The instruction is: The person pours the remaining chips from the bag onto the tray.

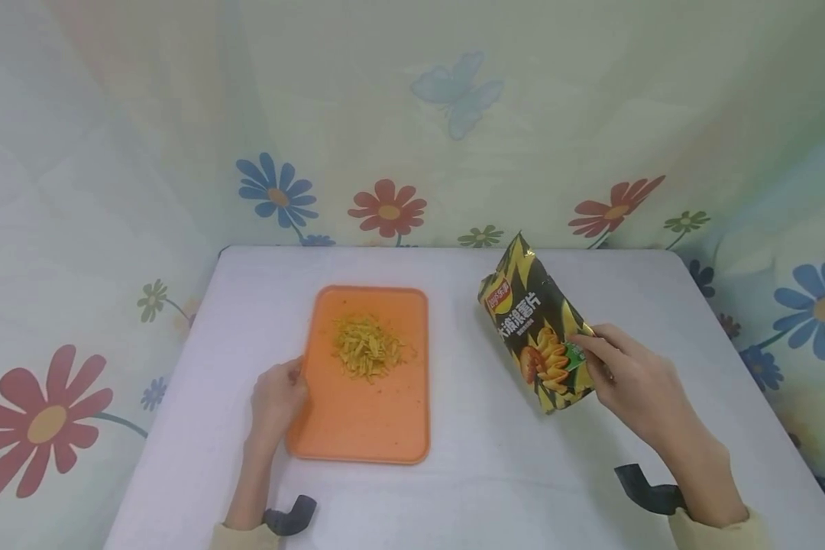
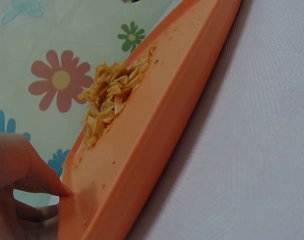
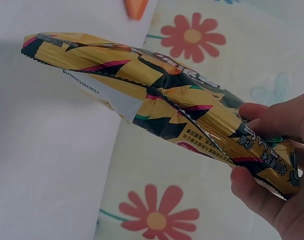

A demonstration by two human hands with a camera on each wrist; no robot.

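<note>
A: Largest item?
B: White tabletop, flowered curtain behind and at both sides.
A: Next?
B: Orange tray, left of centre; left hand at its near-left edge, fingers curled, thumb tip pressed on the rim.
A: Then?
B: Black-and-yellow crisp bag, right of the tray, lifted and tilted; right hand pinches its near end.
A: Smallest?
B: Heap of yellow crisp shreds on the tray's far half.
</note>
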